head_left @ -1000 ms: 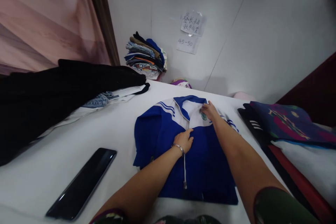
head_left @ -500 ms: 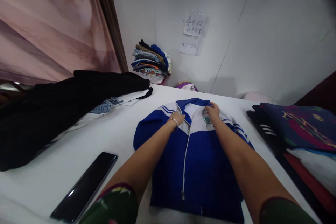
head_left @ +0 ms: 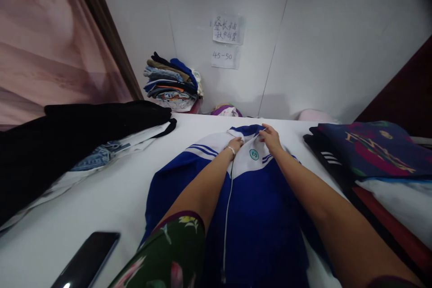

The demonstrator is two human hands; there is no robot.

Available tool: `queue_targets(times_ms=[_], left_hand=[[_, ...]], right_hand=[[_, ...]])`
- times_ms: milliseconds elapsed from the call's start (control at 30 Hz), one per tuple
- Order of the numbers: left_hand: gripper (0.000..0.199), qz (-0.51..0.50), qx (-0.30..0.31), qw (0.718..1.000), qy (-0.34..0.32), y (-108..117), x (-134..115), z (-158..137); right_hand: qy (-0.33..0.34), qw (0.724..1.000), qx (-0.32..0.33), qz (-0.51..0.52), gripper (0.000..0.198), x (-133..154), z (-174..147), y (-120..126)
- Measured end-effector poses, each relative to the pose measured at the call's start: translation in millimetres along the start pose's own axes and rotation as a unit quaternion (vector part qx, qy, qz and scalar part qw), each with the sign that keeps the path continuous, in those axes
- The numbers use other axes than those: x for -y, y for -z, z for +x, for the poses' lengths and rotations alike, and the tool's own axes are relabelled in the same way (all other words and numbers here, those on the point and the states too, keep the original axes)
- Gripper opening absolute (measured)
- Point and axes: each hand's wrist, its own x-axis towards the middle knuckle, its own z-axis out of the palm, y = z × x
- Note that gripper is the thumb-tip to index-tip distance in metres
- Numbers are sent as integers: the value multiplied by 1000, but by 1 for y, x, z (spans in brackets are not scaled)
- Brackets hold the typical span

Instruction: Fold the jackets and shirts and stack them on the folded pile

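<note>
A blue and white zip jacket [head_left: 259,216] lies front up on the white table, its collar at the far end and a round green badge on the chest. My right hand [head_left: 271,139] pinches the collar's right-hand edge between thumb and fingers. Beside the collar's other side, my left hand [head_left: 235,145], with a bracelet at the wrist, has its fingers closed on the white front near the zip. The long front zip runs down towards me. My forearms cover parts of both jacket sleeves.
At left, black clothing [head_left: 84,130] lies over jeans and white cloth. A phone [head_left: 89,258] rests at the near left. Folded clothes [head_left: 381,148] are stacked at right, and another pile [head_left: 172,83] stands at the back by the wall, below handwritten paper signs [head_left: 227,41].
The camera view has shifted, moving the surroundings left. My hands have drawn the two collar sides closer together, and the jacket's left-hand sleeve shows more spread out.
</note>
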Motion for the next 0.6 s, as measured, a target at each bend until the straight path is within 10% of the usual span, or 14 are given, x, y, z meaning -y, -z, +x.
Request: queue_targets(times_ms=[267,433,600], left_hand=[[43,-26,-30,999,-2,26,3,5],[32,-13,-44,999,-4,37,5,0],[35,75,-63,995,-16,34,4,-20]], right_hand=[[-14,985,133,-108,82,-9,4,-34],[51,898,221,-376,76,-34,-6,-58],[71,871,221,-434,59,-45,-25,-61]])
